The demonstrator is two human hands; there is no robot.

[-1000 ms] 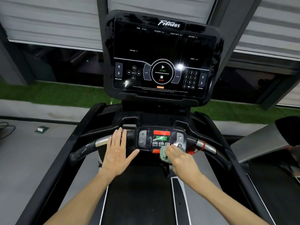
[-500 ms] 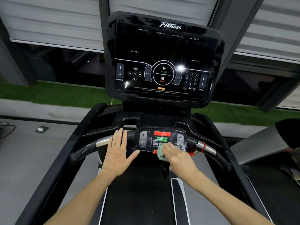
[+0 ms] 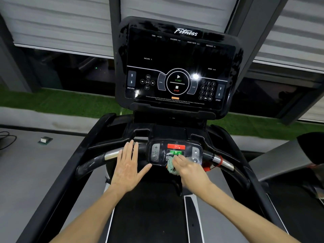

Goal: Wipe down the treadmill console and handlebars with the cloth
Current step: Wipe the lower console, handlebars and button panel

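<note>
The treadmill's big black console screen [image 3: 177, 67] stands upright ahead. Below it sits a small control panel [image 3: 157, 153] with red and green buttons, in the middle of the curved handlebar [image 3: 98, 159]. My left hand [image 3: 128, 170] rests flat on the handlebar just left of the panel, fingers straight and spread. My right hand [image 3: 188, 170] presses a bunched green cloth [image 3: 171, 168] onto the panel's lower right part, fingertips near the green button. Most of the cloth is hidden under that hand.
A red safety cord [image 3: 220, 161] wraps the right handlebar grip. The black belt [image 3: 149, 216] runs beneath my arms. Another machine [image 3: 280, 160] stands close on the right. A small box [image 3: 44, 140] and a cable [image 3: 7, 139] lie on the grey floor at left.
My right hand has slid the cloth up and left across the small panel, from its lower edge onto the buttons. My left hand has stayed put.
</note>
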